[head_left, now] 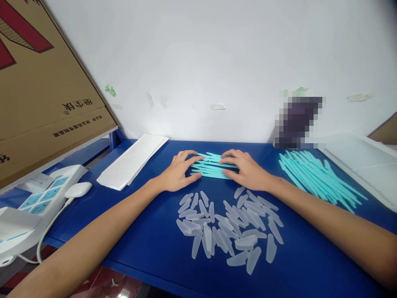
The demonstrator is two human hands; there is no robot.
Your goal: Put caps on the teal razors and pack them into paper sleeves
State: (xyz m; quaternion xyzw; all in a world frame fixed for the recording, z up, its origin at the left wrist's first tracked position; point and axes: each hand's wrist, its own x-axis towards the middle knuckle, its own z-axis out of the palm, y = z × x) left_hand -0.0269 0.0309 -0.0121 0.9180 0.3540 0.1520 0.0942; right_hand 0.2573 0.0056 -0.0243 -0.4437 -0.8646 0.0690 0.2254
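Blue counter [139, 240] meets a white wall [192, 62]. Left hand [178, 171] and right hand [245, 167], both loosely spread, touch opposite ends of one row of turquoise sticks [211, 169] between them, too crowded to count. Nearer lie dozens of translucent pieces [207, 236]; rightward, one turquoise pile [319, 178]; leftward, one power strip [43, 200].

Counter [149, 256] against wall [198, 62]. Mid-counter: stick bundle [211, 163], between left hand [180, 171] and right hand [245, 169]. Before it, on the near side: flat pieces [226, 222], scattered. Right, past the right forearm: second stick pile [319, 176]; tray [359, 155] farther right. Left on counter: packets [133, 159]; power strip [58, 182] farther left and nearer, carton [40, 82] behind strip
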